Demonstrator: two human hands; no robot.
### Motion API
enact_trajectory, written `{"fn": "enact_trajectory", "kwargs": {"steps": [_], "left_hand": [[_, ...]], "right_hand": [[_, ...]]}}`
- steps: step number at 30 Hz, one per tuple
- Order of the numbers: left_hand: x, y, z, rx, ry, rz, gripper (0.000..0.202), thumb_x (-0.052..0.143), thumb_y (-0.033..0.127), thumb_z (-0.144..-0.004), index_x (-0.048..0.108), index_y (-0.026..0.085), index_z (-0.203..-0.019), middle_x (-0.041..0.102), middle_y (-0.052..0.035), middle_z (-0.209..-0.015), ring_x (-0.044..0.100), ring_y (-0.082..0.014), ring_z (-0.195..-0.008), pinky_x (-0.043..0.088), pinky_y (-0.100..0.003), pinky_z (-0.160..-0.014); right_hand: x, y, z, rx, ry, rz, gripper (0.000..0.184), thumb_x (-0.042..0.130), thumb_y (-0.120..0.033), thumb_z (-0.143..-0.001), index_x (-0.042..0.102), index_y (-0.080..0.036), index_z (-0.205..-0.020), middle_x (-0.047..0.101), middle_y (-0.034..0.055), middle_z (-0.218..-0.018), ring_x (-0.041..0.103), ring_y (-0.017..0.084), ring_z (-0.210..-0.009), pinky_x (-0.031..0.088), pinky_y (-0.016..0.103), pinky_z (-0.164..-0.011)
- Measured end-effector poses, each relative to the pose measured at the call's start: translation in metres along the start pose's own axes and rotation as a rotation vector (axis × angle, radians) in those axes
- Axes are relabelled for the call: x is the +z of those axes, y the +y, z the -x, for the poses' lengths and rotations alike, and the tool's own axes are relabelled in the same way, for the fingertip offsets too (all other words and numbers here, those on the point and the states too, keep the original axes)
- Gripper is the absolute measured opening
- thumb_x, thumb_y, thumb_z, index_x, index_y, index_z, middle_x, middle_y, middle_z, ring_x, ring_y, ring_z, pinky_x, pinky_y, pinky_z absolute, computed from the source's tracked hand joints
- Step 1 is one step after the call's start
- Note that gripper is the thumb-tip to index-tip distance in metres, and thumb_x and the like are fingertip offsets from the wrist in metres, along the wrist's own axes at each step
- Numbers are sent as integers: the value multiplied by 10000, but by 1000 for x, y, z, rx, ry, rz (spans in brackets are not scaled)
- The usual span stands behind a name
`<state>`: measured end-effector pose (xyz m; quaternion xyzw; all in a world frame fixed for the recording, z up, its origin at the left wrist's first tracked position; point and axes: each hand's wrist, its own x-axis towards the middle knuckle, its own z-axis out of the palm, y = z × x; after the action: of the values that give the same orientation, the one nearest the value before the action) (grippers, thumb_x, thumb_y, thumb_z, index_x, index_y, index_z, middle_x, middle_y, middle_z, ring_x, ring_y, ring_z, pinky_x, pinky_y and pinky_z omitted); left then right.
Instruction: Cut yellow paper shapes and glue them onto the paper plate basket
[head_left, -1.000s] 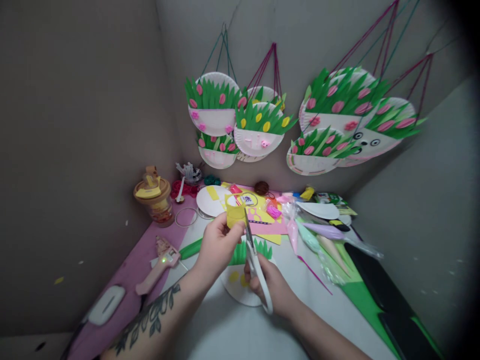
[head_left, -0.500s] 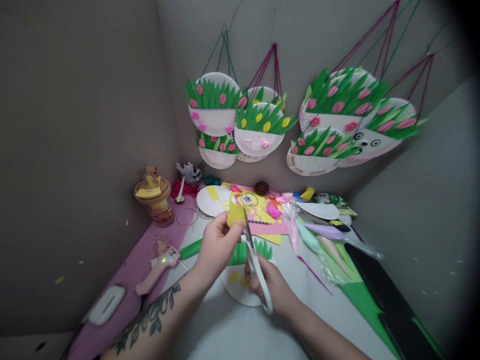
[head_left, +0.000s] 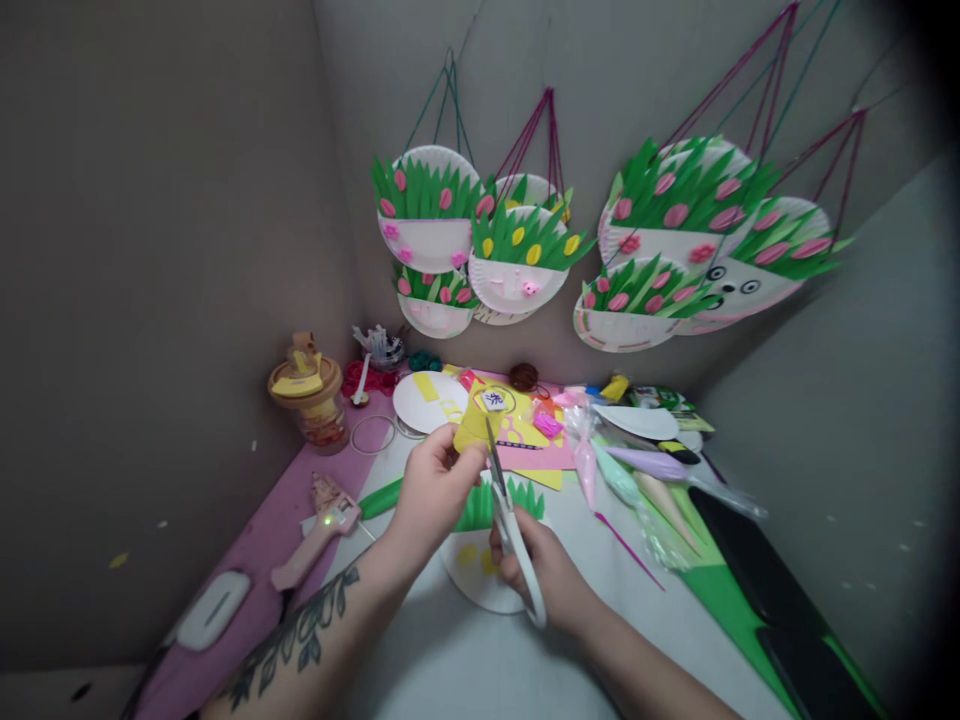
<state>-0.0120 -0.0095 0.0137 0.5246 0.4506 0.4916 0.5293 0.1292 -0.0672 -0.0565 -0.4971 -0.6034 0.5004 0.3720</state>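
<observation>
The left hand (head_left: 431, 495) had its grip pinched closed on a small piece of yellow paper (head_left: 471, 432), thumb and fingers clamping its lower edge. The paper was held off the tabletop (head_left: 465, 660), at about 12 o'clock from that hand. The right hand (head_left: 551, 580) had its grip closed through the white handles of the scissors (head_left: 504, 505). Their blades pointed toward 12 o'clock and met the paper's right edge; how far the blades stood apart was too small to tell.

Directly under both hands lay a paper plate (head_left: 469, 578) with a green grass strip (head_left: 525, 497) and yellow bits on it. A pink glue gun (head_left: 315, 530), its light on, lay at 9 o'clock from the hands.

By my judgement, a clean cut here depended on keeping the paper taut and close to the pinch, so it would not flop away from the blades. Turning the paper with the left hand rather than twisting the scissors seemed the steadier way round a curve. The left fingertips sat near the blade line and deserved care.
</observation>
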Motion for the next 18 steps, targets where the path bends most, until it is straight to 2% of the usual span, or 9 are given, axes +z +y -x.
{"fn": "enact_trajectory", "kwargs": {"steps": [18], "left_hand": [[0, -1, -3, -3, -38, -3, 224, 573, 349, -786, 507, 175, -662, 483, 64, -531, 371, -54, -425, 263, -185, -407]], "right_hand": [[-1, -4, 1, 7, 1, -27, 418, 590, -573, -683, 375, -215, -697, 449, -27, -620, 398, 116, -553, 334, 244, -486]]}}
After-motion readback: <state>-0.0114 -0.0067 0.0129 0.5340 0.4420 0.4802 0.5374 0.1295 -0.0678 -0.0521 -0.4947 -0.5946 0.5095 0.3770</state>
